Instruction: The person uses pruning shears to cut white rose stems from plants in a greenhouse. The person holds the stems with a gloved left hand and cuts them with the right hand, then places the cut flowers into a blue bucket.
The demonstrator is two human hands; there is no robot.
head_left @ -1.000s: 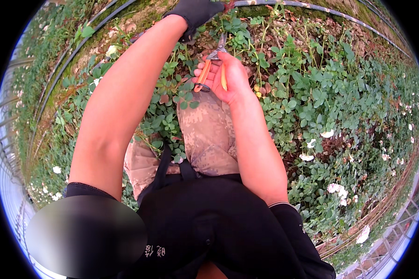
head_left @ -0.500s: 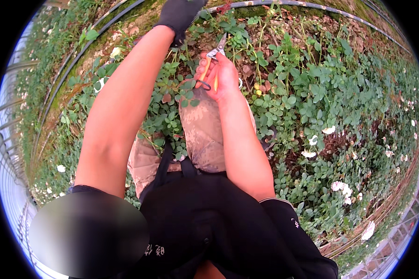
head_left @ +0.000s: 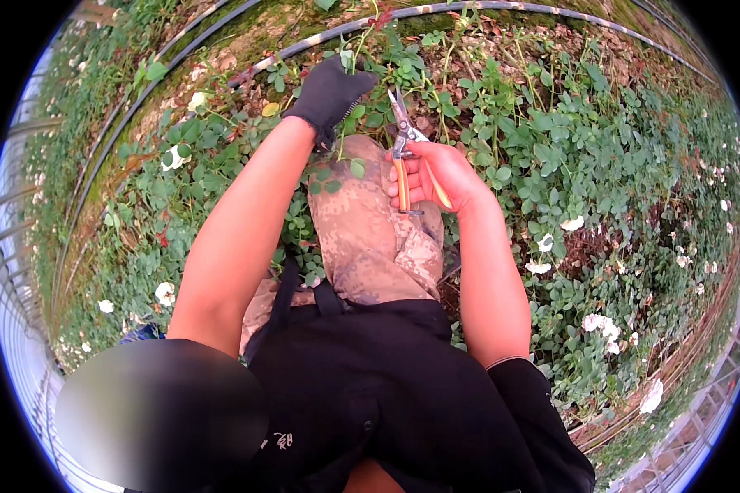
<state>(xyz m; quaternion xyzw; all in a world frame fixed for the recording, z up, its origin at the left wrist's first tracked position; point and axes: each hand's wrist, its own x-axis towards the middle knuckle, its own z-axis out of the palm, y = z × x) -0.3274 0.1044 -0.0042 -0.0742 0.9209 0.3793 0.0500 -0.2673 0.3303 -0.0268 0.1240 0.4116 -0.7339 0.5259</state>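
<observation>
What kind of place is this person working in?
Probably a flower-growing bed, perhaps in a greenhouse: dense green plants with white blooms, a long curved pipe along the bed, and orange-handled pruning snips in the right hand.

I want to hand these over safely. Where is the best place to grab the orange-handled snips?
Probably the orange handles, coming from the person's side. The snips point away into the plants, blades open, and the right hand already grips them there.

Matt black fabric glove (head_left: 330,92), shears (head_left: 409,156) with bright metal blades (orange plastic-looking handles), camouflage cloth trousers (head_left: 368,238)
</observation>
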